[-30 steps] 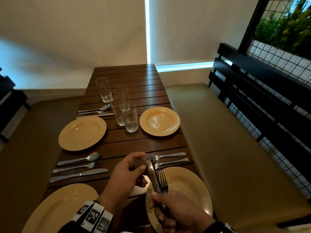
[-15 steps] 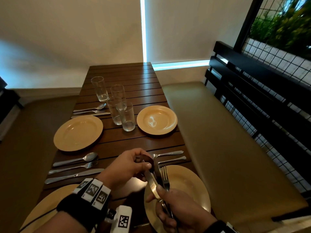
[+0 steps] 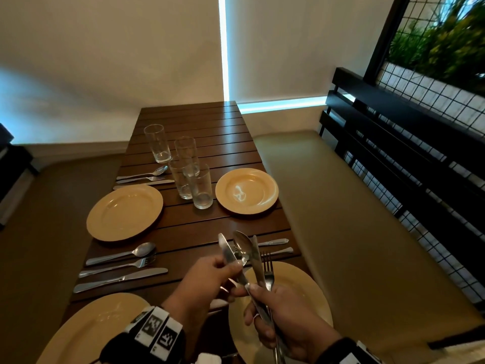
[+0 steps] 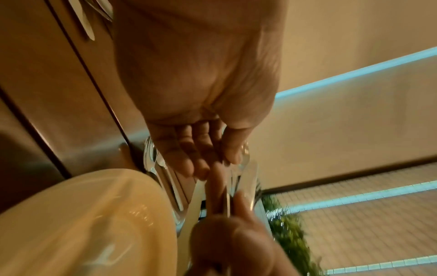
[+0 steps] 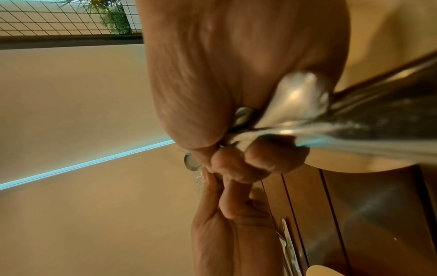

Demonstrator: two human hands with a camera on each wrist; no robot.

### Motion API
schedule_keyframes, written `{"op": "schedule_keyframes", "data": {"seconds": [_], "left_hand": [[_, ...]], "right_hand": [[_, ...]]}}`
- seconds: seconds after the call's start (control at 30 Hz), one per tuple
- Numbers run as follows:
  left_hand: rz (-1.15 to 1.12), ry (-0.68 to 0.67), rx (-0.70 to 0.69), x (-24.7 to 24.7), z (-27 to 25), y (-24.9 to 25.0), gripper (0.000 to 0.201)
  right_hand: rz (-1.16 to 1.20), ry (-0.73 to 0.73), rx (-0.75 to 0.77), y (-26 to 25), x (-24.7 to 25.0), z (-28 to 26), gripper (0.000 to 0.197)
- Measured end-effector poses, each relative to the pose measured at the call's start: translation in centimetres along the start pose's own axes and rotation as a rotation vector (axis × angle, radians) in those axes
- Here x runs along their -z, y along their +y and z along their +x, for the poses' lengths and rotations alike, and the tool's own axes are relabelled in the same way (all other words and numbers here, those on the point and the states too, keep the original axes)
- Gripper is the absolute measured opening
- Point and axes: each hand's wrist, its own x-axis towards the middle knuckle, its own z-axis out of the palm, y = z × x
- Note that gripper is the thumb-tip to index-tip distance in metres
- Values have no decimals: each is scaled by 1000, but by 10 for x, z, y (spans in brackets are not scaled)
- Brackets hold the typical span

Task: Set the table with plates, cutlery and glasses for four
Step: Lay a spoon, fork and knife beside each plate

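My right hand (image 3: 265, 295) grips a bundle of cutlery by the handles above the near right plate (image 3: 304, 292): a spoon (image 3: 242, 245), a fork (image 3: 267, 269) and two knives. My left hand (image 3: 232, 269) pinches one knife (image 3: 227, 252), which is splayed to the left of the bundle. In the left wrist view the fingers (image 4: 196, 160) close on the metal. The right wrist view shows curled fingers (image 5: 250, 164) round the handles (image 5: 295, 104). Three other tan plates (image 3: 124, 212) (image 3: 246, 191) (image 3: 91, 329) lie on the wooden table (image 3: 210, 132). Several glasses (image 3: 200, 187) stand clustered in the middle.
Cutlery sets lie beside the far left plate (image 3: 143, 178) and between the two left plates (image 3: 120, 269). Two more pieces (image 3: 275, 246) lie past the near right plate. An olive bench seat (image 3: 341, 219) runs along the table's right, with a dark slatted backrest (image 3: 393, 143).
The bundle has risen and fanned out. My left hand moved from the spoon's bowl to the knife and drew it out to the left.
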Motion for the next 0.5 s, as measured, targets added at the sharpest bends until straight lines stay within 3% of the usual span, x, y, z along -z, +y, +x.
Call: {"op": "schedule_keyframes", "data": {"seconds": [0.07, 0.13, 0.2, 0.27, 0.3, 0.37, 0.43, 0.5], "left_hand": [[-157, 85, 5, 11, 8, 4, 21], [-169, 163, 3, 21, 16, 8, 23], [73, 316, -92, 24, 20, 5, 27], [451, 506, -410, 24, 10, 0, 26], [679, 477, -612, 22, 1, 2, 22], [1096, 182, -796, 16, -11, 5, 28], [1358, -109, -779, 14, -9, 10, 41], [1476, -279, -774, 17, 3, 21, 39]], "right_hand": [[-3, 10, 10, 1, 1, 1, 34], [-6, 19, 19, 0, 2, 0, 34], [-2, 36, 21, 0, 5, 1, 33], [-9, 41, 15, 0, 8, 2, 32], [-18, 37, 15, -1, 9, 2, 32], [-31, 37, 14, -2, 11, 3, 33], [-45, 37, 3, -3, 13, 2, 33], [-61, 25, -7, -4, 15, 2, 35]]}}
